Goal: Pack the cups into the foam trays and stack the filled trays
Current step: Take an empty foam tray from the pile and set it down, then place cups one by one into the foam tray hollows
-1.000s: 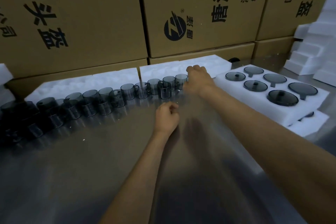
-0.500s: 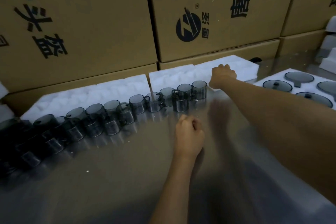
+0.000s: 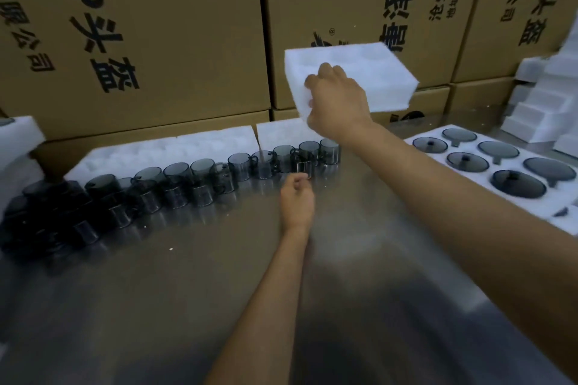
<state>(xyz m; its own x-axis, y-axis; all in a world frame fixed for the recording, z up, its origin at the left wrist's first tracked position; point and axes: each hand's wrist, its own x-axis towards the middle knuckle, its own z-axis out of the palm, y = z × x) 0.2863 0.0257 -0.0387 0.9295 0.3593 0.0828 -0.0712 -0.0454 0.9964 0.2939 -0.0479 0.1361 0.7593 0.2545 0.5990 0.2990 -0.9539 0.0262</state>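
Cartons point(image 3: 150, 40) of brown cardboard with black print wall off the far side of a shiny metal table point(image 3: 156, 306). Along their foot lie flat white foam trays point(image 3: 162, 150), and to the right a filled foam tray point(image 3: 538, 197) holds dark round lids in its pockets, with loose white foam blocks point(image 3: 544, 109) piled beyond it. A long row of smoky glass cups point(image 3: 175, 178) runs across the table just in front of the flat trays, crowding darker toward the left. Above the row's right end an empty foam tray point(image 3: 375, 78) hangs tilted in the air — the right hand point(image 3: 336, 103) grips its near left corner, fingers curled over the edge. The left hand point(image 3: 295, 197) sits lower, near the table, fingers loosely curled and holding nothing, just in front of the nearest cup point(image 3: 301, 166) — below the lifted tray and apart from it.
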